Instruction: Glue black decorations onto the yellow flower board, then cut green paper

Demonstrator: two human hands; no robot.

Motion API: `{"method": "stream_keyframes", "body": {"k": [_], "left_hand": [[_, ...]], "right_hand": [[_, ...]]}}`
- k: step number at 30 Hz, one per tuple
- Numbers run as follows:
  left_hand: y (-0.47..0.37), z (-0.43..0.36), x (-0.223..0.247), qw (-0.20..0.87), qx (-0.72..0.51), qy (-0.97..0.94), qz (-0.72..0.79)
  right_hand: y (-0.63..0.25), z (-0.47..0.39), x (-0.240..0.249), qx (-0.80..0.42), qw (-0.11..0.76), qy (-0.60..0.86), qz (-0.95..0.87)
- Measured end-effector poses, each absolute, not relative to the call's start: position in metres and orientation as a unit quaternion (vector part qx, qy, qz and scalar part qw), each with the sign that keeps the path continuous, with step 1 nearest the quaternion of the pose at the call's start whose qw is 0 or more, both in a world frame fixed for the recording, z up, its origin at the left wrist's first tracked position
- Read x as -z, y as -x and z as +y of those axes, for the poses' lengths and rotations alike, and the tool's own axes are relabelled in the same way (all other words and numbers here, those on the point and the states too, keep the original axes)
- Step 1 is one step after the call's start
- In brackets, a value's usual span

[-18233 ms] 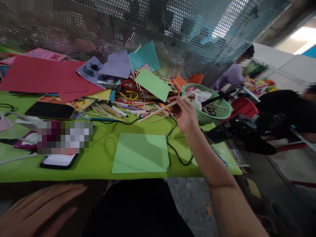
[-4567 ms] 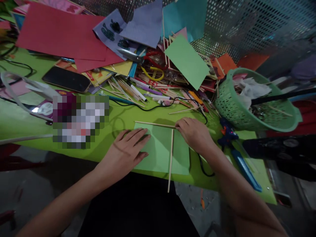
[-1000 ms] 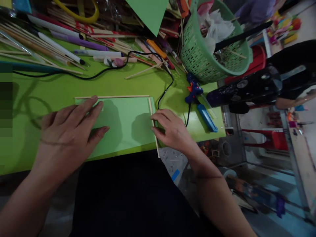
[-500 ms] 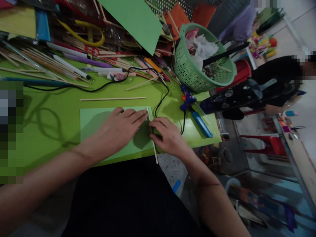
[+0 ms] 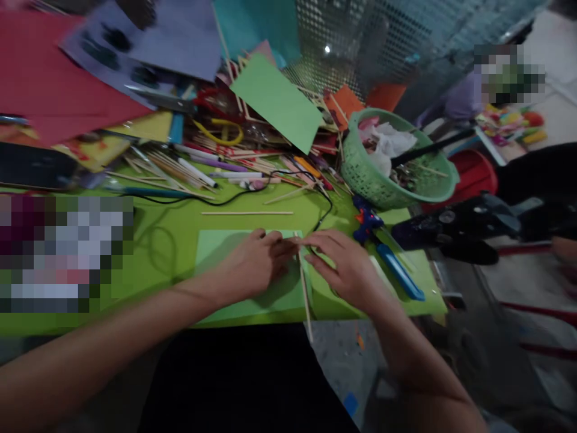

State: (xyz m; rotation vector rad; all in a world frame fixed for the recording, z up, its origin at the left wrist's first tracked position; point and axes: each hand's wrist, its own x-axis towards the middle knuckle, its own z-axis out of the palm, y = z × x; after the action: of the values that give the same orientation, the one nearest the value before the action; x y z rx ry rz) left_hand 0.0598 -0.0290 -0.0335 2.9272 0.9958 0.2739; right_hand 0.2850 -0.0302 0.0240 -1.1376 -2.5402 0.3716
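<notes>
A light green sheet of paper (image 5: 208, 255) lies on the table in front of me, with a thin wooden stick (image 5: 305, 294) along its right edge. The stick's lower end juts past the table's front edge. My left hand (image 5: 255, 261) rests over the paper, its fingers bent and closed at the stick's upper part. From the right, my right hand (image 5: 345, 264) pinches near the same upper end, its fingertips meeting those of the left. Just beyond the paper lies a second wooden stick (image 5: 247, 213). Blurring hides the exact finger contact.
A blue glue gun (image 5: 366, 219) and a blue cutter knife (image 5: 400, 272) lie to the right. Behind them stands a green basket (image 5: 383, 180) holding scraps. Pens, sticks and coloured paper (image 5: 277, 102) crowd the back. A black cord (image 5: 246, 191) crosses the table.
My view has shifted, showing more of the table's back. My left fingers have gone from lying flat to bent. My right hand has moved up the stick, towards its far end.
</notes>
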Motion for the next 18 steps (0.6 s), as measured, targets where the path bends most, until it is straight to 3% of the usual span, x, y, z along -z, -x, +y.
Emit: {"method": "stream_keyframes", "body": {"k": [7, 18], "left_hand": [[-0.061, -0.031, 0.043, 0.029, -0.096, -0.934, 0.344], [-0.061, -0.03, 0.058, 0.015, -0.185, -0.932, 0.313]], "right_hand": [[-0.205, 0.053, -0.049, -0.086, 0.172, 0.295, -0.936], [-0.055, 0.091, -0.024, -0.079, 0.059, 0.248, -0.964]]}}
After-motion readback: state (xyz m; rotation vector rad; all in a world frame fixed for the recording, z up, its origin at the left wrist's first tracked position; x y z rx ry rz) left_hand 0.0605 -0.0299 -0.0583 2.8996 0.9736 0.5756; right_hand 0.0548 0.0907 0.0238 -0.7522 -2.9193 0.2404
